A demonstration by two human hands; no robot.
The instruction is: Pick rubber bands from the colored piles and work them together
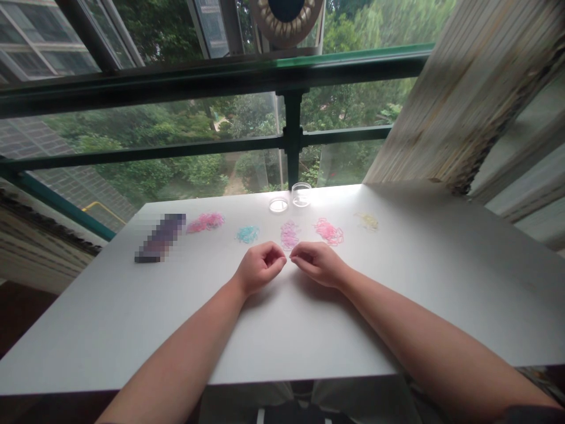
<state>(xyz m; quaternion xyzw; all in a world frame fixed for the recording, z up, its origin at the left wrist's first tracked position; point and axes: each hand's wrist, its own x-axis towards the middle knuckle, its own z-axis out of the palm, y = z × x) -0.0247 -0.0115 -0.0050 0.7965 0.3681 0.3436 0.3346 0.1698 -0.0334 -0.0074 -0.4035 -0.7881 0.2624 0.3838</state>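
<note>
My left hand (262,268) and my right hand (321,264) meet above the middle of the white table, fingertips almost touching. Each is closed in a pinch of thumb and fingers. Whatever they pinch, if anything, is too small to make out. Just beyond the fingertips lies a pile of small lilac loops (290,234). A pile of coral-pink loops (329,231) is behind my right hand, and a pile of turquoise loops (248,234) is behind my left. Farther left is a pink heap with some other colours (206,222); pale yellow pieces (368,221) lie at the right.
At the table's back edge, a round clear lid or dish (278,205) lies beside a clear round container (301,195). A pixelated dark oblong object (161,237) is on the left of the white table (282,341). Behind stand a window with a green rail (353,65) and a curtain (424,100).
</note>
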